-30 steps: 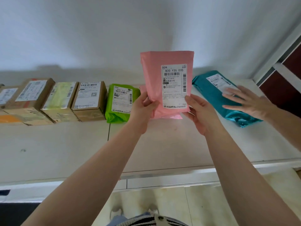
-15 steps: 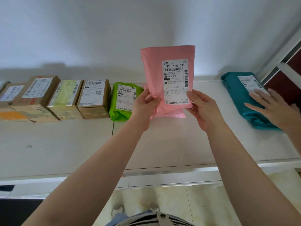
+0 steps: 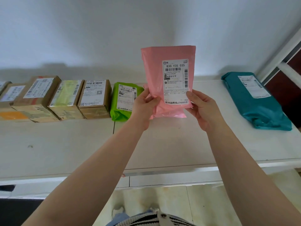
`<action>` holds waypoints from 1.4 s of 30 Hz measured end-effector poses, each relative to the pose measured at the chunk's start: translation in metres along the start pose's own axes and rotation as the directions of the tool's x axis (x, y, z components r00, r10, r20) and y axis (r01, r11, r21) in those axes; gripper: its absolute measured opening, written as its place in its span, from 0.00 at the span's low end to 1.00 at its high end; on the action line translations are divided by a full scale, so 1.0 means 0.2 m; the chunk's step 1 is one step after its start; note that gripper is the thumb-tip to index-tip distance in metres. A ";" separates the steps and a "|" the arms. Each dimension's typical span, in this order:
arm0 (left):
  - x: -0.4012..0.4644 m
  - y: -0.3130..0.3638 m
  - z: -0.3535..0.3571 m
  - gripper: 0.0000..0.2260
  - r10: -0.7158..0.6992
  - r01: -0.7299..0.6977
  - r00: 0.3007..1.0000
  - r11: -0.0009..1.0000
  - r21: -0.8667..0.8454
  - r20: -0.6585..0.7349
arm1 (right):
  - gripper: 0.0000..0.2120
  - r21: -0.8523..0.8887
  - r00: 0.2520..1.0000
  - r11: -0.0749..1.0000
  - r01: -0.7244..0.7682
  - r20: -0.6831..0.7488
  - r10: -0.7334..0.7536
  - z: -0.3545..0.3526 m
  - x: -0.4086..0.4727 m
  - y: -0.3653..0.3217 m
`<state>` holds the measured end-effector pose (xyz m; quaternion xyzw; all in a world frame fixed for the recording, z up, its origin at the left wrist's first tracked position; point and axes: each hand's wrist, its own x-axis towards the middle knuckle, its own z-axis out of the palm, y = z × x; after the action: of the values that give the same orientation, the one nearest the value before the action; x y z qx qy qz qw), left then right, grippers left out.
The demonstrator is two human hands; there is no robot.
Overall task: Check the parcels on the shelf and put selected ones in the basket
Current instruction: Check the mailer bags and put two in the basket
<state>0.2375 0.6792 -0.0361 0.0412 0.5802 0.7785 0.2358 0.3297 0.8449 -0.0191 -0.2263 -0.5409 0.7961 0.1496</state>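
Note:
I hold a pink mailer bag upright above the white shelf, its white label reading 830 Y35 035 facing me. My left hand grips its lower left edge and my right hand grips its lower right corner, thumb on the label. A green mailer bag lies just left of it on the shelf. A teal mailer bag lies at the far right. No basket is in view.
A row of several brown cardboard boxes with labels stands along the shelf's left side against the white wall. A dark red panel with a white frame borders the shelf at the right. Tiled floor shows below the shelf's front edge.
Another person's hand slid the teal bag to the far right and has left the view. The pink bag stays held up in both my hands.

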 end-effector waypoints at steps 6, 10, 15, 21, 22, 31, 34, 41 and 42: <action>0.01 0.00 0.00 0.22 0.003 -0.003 1.000 1.000 0.002 0.002 | 0.12 -0.005 1.000 1.000 -0.005 -0.010 0.005 0.00 0.01 0.00; 0.01 0.00 0.01 0.21 0.016 -0.016 1.000 1.000 -0.010 0.015 | 0.09 -0.008 1.000 1.000 -0.001 -0.017 0.001 -0.01 0.01 0.00; 0.01 0.02 0.04 0.20 0.020 -0.018 0.999 0.999 -0.038 0.037 | 0.09 0.010 0.999 1.000 -0.003 -0.031 0.003 -0.01 0.01 -0.02; 0.01 0.01 0.07 0.16 0.041 -0.039 0.998 0.998 -0.041 0.051 | 0.06 0.002 0.998 1.000 -0.002 -0.070 0.002 -0.02 0.01 -0.02; 0.02 0.01 0.08 0.16 0.041 -0.039 0.998 0.998 -0.042 0.047 | 0.06 -0.006 0.997 1.000 -0.001 -0.079 0.000 -0.03 0.00 -0.02; 0.02 0.02 0.17 0.10 0.031 -0.029 0.999 0.998 0.055 -0.025 | 0.18 0.099 0.988 0.990 -0.102 -0.107 0.112 -0.04 -0.02 0.00; 0.01 0.01 0.22 0.08 0.025 -0.016 0.998 0.992 0.128 -0.063 | 0.12 0.211 0.996 0.976 -0.059 -0.053 0.072 -0.05 -0.04 0.00; -0.02 -0.03 0.38 0.08 -0.038 0.038 0.999 0.976 0.214 -0.008 | 0.18 0.251 0.983 0.968 0.014 -0.182 0.033 -0.14 -0.03 -0.04; -0.03 -0.04 0.40 0.11 -0.120 0.116 0.993 0.968 0.224 0.007 | 0.18 0.254 0.978 0.967 0.013 -0.205 0.040 -0.17 -0.03 -0.04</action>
<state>0.2721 0.7501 -0.0171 0.0408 0.6628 0.6927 0.2815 0.3517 0.8718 -0.0207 -0.2911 -0.4143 0.8317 0.2277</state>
